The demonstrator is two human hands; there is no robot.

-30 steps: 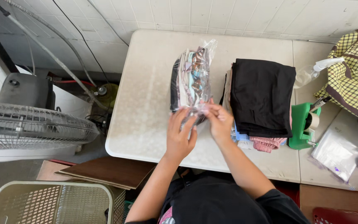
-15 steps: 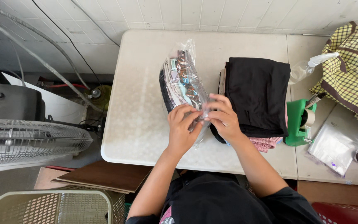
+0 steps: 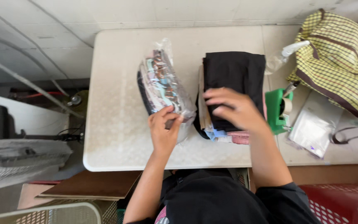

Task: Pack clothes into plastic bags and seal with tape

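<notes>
Fingers [image 3: 174, 120] of left hand [image 3: 162, 130] curled round the near end of a clear bag [image 3: 162, 85], thumb on top, gripping it. Bag stuffed with folded cloth in pale green, brown and dark tones, lying on the white table [image 3: 121, 137], left of centre, its far end pointing away and slightly left, loose plastic sticking up there. Near end just above the table's front part, well clear of the edge.

Right hand [image 3: 233, 110] spread flat, fingers open and apart, holding nothing, hovering over or resting on the black stack [image 3: 235, 76]; contact hard to tell, hand blurred. Stack of folded clothes just right of the bag, black on top, blue and pink layers [image 3: 228, 136] peeking out at the near side.

Right of the stack, touching or nearly so: green tape dispenser [image 3: 279, 110]. Beyond it, a flat clear pouch [image 3: 311, 130] near the table's front right. Checked yellow bag [image 3: 338, 62] at the far right corner, dark straps hanging down. White-capped bottle top [image 3: 295, 47] poking out between stack and checked bag.

Below the table: brown board [image 3: 92, 184] at left, pale basket [image 3: 54, 213] at bottom left, red basket [image 3: 340, 203] at bottom right. Fan grille [image 3: 17, 159] at far left, blurred.
</notes>
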